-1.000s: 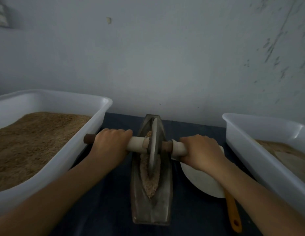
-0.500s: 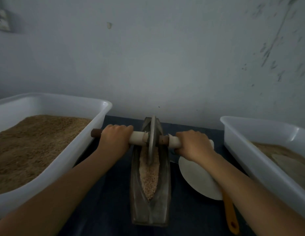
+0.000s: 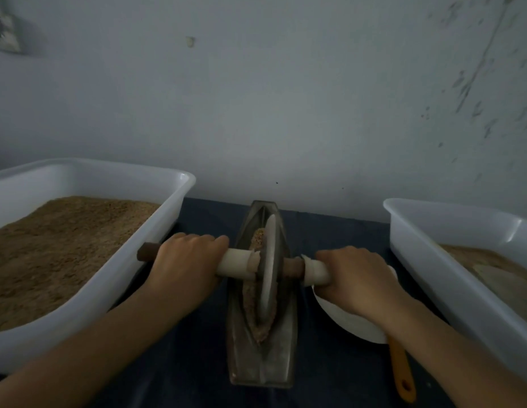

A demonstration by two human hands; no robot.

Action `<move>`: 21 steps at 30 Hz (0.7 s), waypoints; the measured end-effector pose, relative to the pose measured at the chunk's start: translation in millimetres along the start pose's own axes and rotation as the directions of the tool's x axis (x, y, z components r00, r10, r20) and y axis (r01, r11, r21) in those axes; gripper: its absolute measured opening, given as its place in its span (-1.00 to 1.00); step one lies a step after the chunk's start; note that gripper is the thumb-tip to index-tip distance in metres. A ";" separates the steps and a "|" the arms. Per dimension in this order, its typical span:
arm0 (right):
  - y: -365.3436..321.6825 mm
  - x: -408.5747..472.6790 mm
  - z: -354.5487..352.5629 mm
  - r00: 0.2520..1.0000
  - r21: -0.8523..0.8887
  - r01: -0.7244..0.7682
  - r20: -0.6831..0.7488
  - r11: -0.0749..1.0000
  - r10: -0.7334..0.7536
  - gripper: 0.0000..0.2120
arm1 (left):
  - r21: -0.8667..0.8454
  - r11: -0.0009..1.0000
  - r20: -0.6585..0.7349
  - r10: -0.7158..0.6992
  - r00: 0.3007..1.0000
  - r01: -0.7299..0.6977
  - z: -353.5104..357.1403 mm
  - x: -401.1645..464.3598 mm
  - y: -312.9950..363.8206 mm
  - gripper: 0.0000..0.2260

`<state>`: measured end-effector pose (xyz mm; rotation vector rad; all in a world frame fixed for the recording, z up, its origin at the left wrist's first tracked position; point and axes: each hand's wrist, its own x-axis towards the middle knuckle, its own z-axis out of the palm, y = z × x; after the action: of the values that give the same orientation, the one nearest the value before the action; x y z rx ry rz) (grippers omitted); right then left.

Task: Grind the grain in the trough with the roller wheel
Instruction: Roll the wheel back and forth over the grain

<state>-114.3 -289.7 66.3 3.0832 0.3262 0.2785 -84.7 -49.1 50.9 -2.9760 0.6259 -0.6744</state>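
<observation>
From the head camera, the roller wheel (image 3: 269, 267) stands upright in the boat-shaped trough (image 3: 260, 343) on the dark tabletop (image 3: 324, 372), cutting into the grain (image 3: 250, 293). The left hand (image 3: 184, 260) and right hand (image 3: 355, 276) each wrap around the axle handle (image 3: 235, 262), either side of the disc. The wheel looks heavy, stiff and prone to tipping, so an even grip close to the disc suits it.
</observation>
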 end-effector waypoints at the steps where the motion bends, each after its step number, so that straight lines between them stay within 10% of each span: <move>1: 1.1 6.6 2.4 1.000 0.003 -0.010 -0.001 1.000 0.010 -0.86 | 0.014 1.000 -0.010 -0.012 1.000 0.012 4.0 5.7 -0.7 -0.81; 21: 12.4 47.0 17.6 0.996 -0.062 -0.029 -0.088 0.998 0.024 -0.85 | 0.045 0.997 -0.067 -0.054 0.996 0.057 25.8 35.2 -6.8 -0.83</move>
<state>-63.3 -292.1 57.8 3.0213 0.2739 0.4166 -42.2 -58.1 42.7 -2.9482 0.5249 -0.7828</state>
